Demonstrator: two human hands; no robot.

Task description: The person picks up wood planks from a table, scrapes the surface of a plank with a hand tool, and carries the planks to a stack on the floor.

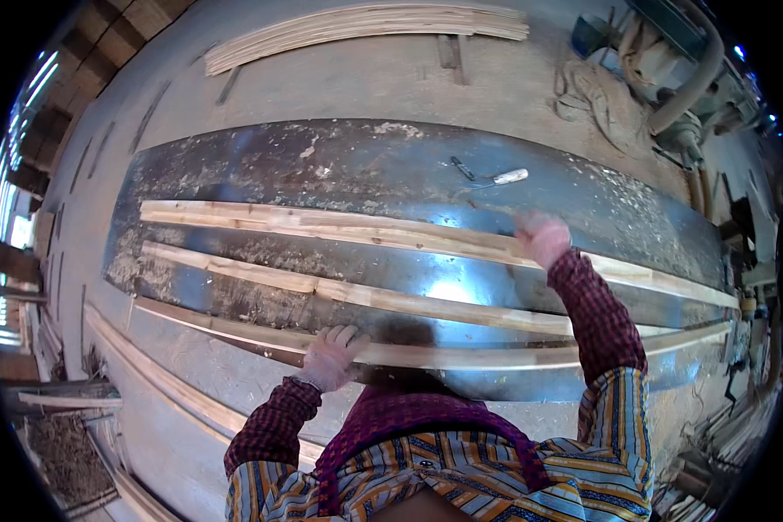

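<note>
Three long pale wooden strips lie across a dark, stained metal-topped table (278,157). My left hand (329,358), in a pale pink glove, is wrapped over the near strip (478,357) at the table's front edge. Behind it lies the middle strip (391,297). Over the far strip (365,229) is my right hand (545,239), gloved too; its fingers are blurred, and whether they hold anything is not plain. Beyond that hand, a tool with a white handle (511,177) rests on the table beside a small dark tool (462,169).
A stack of thin wooden strips (365,26) lies on the floor past the table. At far right stands a machine with a thick hose (692,87), next to crumpled sacking (596,100). More long strips (165,374) lie on the floor at left.
</note>
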